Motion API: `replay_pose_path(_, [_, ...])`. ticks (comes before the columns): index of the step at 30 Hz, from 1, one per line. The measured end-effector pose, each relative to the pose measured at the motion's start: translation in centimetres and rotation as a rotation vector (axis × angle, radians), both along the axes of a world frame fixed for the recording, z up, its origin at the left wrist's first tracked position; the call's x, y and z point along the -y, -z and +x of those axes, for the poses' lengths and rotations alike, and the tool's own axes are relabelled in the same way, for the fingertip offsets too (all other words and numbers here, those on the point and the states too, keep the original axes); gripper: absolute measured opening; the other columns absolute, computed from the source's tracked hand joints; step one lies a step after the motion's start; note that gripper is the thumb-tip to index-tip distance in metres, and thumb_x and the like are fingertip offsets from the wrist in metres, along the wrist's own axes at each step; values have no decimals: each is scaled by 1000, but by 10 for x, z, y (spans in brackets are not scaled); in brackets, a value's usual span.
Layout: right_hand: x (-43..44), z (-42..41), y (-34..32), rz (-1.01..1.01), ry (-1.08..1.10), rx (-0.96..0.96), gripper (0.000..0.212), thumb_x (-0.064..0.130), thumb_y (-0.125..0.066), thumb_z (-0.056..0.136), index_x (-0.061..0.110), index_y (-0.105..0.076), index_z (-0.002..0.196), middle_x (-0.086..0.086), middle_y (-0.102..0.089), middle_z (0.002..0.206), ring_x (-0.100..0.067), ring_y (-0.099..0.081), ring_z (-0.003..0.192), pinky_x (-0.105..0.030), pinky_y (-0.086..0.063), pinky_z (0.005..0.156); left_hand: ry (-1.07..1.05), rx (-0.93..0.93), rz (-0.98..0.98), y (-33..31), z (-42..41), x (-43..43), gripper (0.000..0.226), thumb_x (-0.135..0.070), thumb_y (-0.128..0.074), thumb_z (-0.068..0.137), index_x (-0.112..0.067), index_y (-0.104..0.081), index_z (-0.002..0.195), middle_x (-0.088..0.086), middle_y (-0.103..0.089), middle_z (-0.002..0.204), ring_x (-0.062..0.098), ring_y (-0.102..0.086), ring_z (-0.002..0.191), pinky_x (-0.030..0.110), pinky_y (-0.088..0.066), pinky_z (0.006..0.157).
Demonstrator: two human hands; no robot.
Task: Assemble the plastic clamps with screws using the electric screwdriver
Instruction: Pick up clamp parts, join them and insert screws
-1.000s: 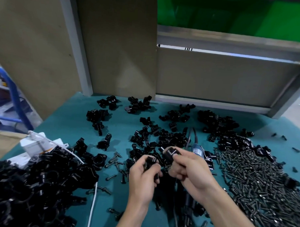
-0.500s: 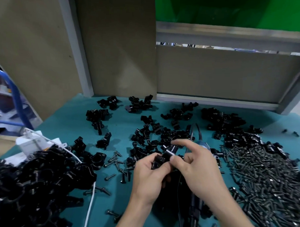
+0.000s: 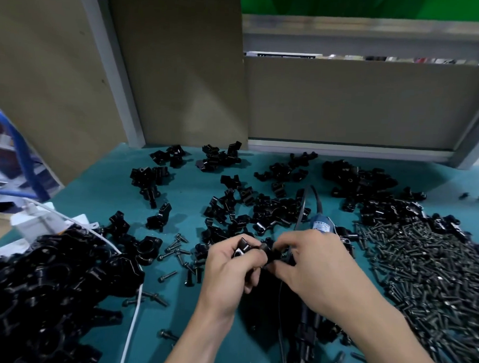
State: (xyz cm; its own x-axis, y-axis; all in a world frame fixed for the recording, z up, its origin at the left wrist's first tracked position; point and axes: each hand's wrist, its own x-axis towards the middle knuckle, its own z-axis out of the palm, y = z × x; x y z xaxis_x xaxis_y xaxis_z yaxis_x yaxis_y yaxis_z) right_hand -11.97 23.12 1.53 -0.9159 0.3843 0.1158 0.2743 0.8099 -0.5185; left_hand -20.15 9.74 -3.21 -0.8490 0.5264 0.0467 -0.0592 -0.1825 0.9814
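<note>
Both hands were close together, just above the table (image 3: 102, 193), near the middle. The left hand (image 3: 229, 273) had its grip curled round a black clamp half (image 3: 243, 248), thumb on top, with a pale hole in it facing up. The right hand (image 3: 311, 268) had its grip closed too, fingertips pinching the other half (image 3: 268, 251). The two pieces were touching or very nearly, but it was too blurry to say if they'd actually mated.

Looked to me like they were lining up the halves before any screw went in, which would explain why neither hand had the screwdriver (image 3: 322, 225). It lay on the table just behind the right hand, cord trailing away, easy to grab.

The screws (image 3: 433, 275) were heaped on the right, handy for the hand that would likely pick them. Loose parts (image 3: 259, 209) were scattered ahead. The clamp pile (image 3: 53, 283) on the left was probably the finished ones, though I couldn't be sure.
</note>
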Motion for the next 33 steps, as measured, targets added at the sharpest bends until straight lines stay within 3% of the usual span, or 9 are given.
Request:
replay_pose_path(3, [-6,-2,0,-93,-14,58,4,31,-74,91,32,-73,87,13,-53,51,-4,-53,48,-16,-41,45,22,-4,19,-1,2,-1,6,-19,-66,74,-17,-66,69,3,-48,52,11,-43,45,19,-31,43])
replay_pose_path(6, [-13,2,-6,-293,-99,87,17,25,-75,90,27,-71,74,10,-38,43,-9,-32,41,-18,-28,44,46,20,49,-2,2,0,8,-21,-68,77,-20,-67,70,1,-49,52,9,-43,45,18,-31,42])
replay_pose_path(11, [-8,3,-7,-590,-56,-30,22,22,-76,89,9,-68,74,-4,-42,56,-21,-30,57,-34,-25,57,49,-37,85,-3,4,1,19,-41,-75,76,-23,-72,78,-2,-54,59,8,-48,49,18,-34,44])
replay_pose_path(15, [-2,1,-7,-412,-71,2,27,29,-74,91,14,-66,70,5,-38,47,-12,-28,45,-23,-25,45,-3,-8,70,-1,1,0,21,-41,-79,66,-25,-65,65,-2,-50,52,10,-45,44,19,-32,42])
replay_pose_path(18, [0,4,-12,-206,-56,-66,6,28,-77,84,31,-71,83,8,-35,40,-11,-29,38,-17,-27,39,-21,36,36,0,-1,0,22,-39,-77,63,-23,-62,60,-2,-47,49,10,-41,42,20,-29,41])
replay_pose_path(21, [0,8,-17,-85,-58,-93,46,18,-79,80,48,-66,112,8,-38,46,-11,-36,42,-17,-33,42,-2,64,18,0,-4,2,22,-34,-75,69,-25,-59,56,-4,-44,49,9,-38,41,19,-28,42])
replay_pose_path(24, [2,9,-20,15,-114,-55,54,15,-78,81,50,-66,121,8,-40,50,-11,-39,47,-22,-36,47,90,87,-4,-2,-2,1,26,-32,-73,71,-25,-54,55,-4,-41,52,10,-36,40,19,-26,41])
replay_pose_path(28, [6,8,-23,74,-119,3,38,22,-78,80,48,-71,108,19,-55,54,-8,-51,54,-20,-41,49,186,89,-50,-2,3,0,26,-27,-69,76,-24,-55,55,1,-41,51,12,-35,40,22,-21,41])
replay_pose_path(33, [-2,10,-28,86,-103,68,27,35,-80,72,49,-70,93,21,-55,53,-6,-38,56,-20,-35,44,220,101,-83,-1,3,-1,28,-24,-68,76,-24,-52,53,-1,-39,46,12,-32,37,21,-18,41])
